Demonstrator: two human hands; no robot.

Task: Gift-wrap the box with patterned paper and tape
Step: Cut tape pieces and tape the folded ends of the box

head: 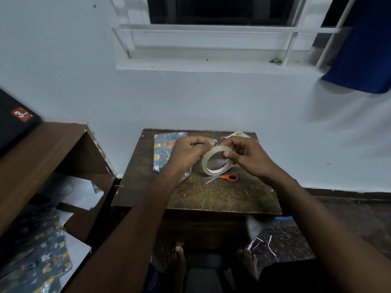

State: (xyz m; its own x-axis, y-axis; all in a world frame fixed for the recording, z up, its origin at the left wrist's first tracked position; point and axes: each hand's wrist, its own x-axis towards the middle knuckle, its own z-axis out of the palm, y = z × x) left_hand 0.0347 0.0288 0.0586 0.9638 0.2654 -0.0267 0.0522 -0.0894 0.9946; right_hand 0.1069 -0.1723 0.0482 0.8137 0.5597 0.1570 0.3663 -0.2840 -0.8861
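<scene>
We hold the tape up in 2 hands to free its end | right hand fingers curl round the roll | left hand fingertips pinch at its rim | box, wrapped, lies under left fingers | scissors just below roll, ready for cutting

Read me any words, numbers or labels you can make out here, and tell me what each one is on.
"3": large white numeral on the red sticker on the black object at the left edge; the smaller print beside and below it is too blurred to read.
Red lettering on the white inner core of the tape roll: too small and curved to read.
Wrapped box: cartoon pictures only, no readable text.
</scene>
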